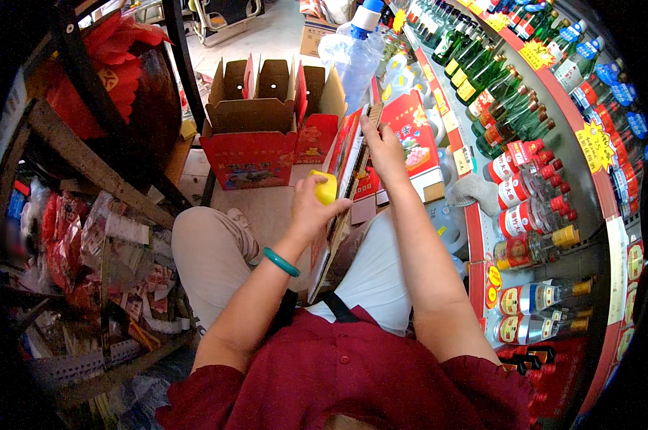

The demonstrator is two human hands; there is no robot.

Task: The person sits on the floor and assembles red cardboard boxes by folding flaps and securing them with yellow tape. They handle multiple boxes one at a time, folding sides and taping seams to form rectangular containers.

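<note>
Between my knees I hold a flattened cardboard box (pixel 343 168) on edge, its printed face turned to the left. My right hand (pixel 387 152) is closed on its upper far edge, with fingers and thumb on either side of the board. My left hand (pixel 309 208) is closed round a small yellow block-like thing (pixel 325 188), perhaps a sponge or tape roll, and its thumb reaches to the board's edge. A green bangle (pixel 281 262) is on my left wrist. Ahead stand red printed cartons (pixel 251 159) with their tops open, and dividers show inside.
Shelves of bottles (pixel 514 193) run along the right, with a grey glove (pixel 474 192) on the shelf edge. A large clear jug (pixel 352 61) stands behind the cartons. At left are a wooden frame (pixel 87 154), a big dark jar (pixel 148 107) and heaped plastic bags (pixel 65 240).
</note>
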